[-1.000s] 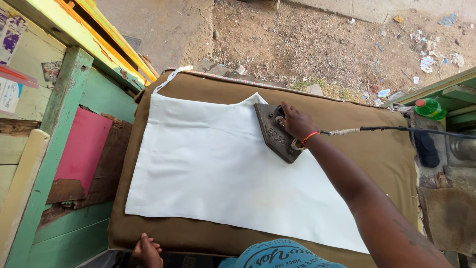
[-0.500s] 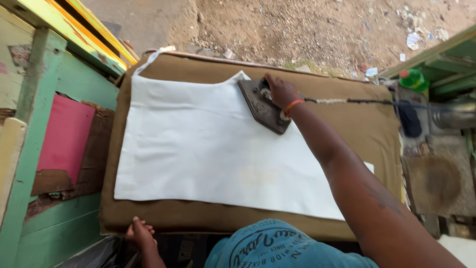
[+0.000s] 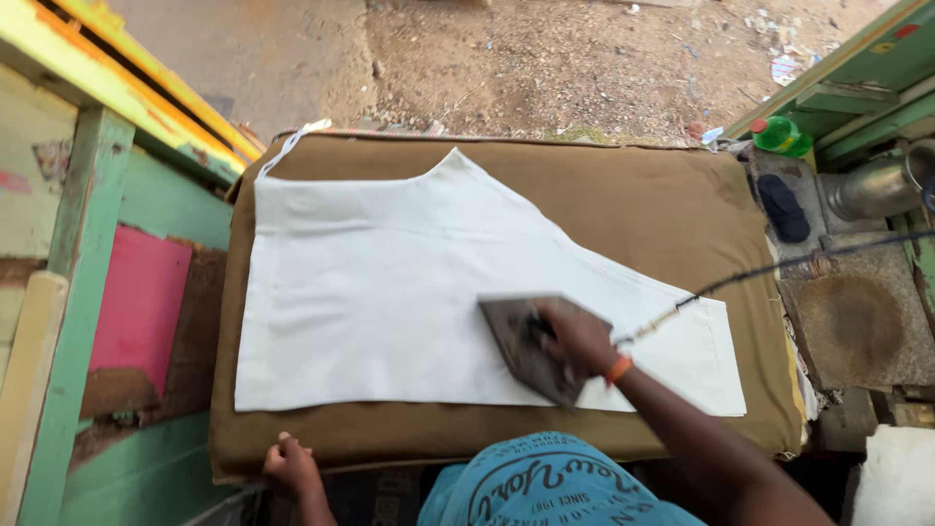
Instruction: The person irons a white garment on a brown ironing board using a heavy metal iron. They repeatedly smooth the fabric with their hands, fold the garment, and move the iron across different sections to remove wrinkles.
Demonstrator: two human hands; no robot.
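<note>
**Iron on white cloth, seen from above**

The right hand (image 3: 580,338) is wrapped around the handle of a dark iron (image 3: 526,348), hiding the handle. The iron rests flat on the white cloth (image 3: 390,282), near the cloth's near edge, its point toward the left. The cloth lies spread on a brown padded table (image 3: 643,195). A cord (image 3: 760,275) runs from the iron off the right frame edge. The left hand (image 3: 289,464) sits at the table's near edge, below the cloth's left corner, fingers curled; whether it grips anything cannot be told. A green bottle (image 3: 779,134) stands beyond the table's far right corner.
</note>
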